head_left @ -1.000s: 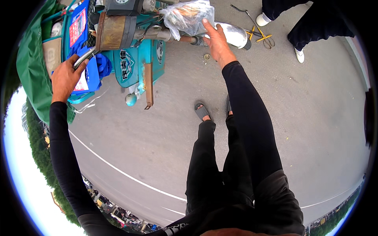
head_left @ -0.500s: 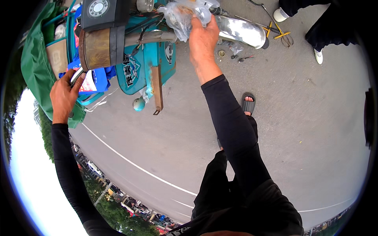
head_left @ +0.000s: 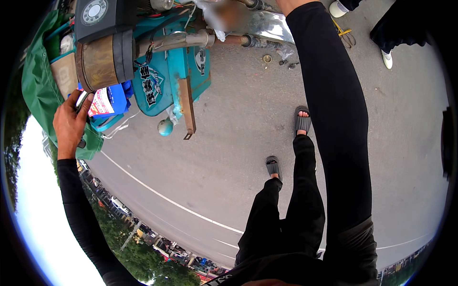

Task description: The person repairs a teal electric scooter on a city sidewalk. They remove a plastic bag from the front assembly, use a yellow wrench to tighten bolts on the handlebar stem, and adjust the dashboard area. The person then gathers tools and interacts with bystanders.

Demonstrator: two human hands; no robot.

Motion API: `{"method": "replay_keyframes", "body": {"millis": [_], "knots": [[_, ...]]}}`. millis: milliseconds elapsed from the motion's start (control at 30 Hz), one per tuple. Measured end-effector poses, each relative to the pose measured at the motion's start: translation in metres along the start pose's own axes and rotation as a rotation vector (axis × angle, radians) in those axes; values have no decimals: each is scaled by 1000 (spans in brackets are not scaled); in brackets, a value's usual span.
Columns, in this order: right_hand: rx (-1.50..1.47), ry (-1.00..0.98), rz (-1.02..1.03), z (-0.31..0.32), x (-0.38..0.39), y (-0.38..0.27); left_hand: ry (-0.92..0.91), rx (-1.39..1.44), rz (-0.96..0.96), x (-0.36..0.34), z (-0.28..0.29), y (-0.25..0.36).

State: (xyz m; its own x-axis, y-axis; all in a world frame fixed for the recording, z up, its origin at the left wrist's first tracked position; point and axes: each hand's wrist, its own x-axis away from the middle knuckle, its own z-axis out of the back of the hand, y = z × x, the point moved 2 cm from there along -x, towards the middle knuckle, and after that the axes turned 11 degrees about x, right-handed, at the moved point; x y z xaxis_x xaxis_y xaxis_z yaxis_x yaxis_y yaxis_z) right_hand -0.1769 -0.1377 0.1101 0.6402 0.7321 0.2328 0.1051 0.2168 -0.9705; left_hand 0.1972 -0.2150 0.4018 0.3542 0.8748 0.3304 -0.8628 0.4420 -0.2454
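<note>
My left hand [head_left: 70, 121] is closed around a short silver metal piece [head_left: 82, 99]; its exact kind is hard to tell. Just above it is the brown-and-grey round housing [head_left: 102, 62] of a teal vehicle, with a black box bearing a round dial [head_left: 94, 11] above that. My right hand [head_left: 289, 5] reaches past the top edge, so only its wrist end shows and its fingers are hidden. Beside that wrist lies a shiny curved metal part [head_left: 269, 25]. Clear plastic [head_left: 210, 16] clings near the metal tube [head_left: 176, 42], partly blurred.
Below the tube hang a teal panel [head_left: 152, 88] and a rusty bracket [head_left: 187, 107]. A green cover [head_left: 40, 90] drapes at the left. Small parts [head_left: 267, 58] and a yellow-handled tool [head_left: 344, 33] lie on the pavement. Another person's shoe [head_left: 387, 59] is at upper right.
My right hand has left the clear plastic and moved up and right, mostly out of view. My left hand keeps its hold on the metal piece. The view has shifted slightly.
</note>
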Motion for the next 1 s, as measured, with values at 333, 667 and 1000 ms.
{"method": "replay_keyframes", "body": {"millis": [333, 667, 1000], "knots": [[-368, 35, -85, -13, 63, -9, 50, -62, -48, 3, 3, -4], [-363, 72, 33, -48, 147, -59, 45, -31, -37, 1, -4, -8], [305, 108, 538, -107, 196, -77, 35, -34, -13, -3, -4, 1]]}}
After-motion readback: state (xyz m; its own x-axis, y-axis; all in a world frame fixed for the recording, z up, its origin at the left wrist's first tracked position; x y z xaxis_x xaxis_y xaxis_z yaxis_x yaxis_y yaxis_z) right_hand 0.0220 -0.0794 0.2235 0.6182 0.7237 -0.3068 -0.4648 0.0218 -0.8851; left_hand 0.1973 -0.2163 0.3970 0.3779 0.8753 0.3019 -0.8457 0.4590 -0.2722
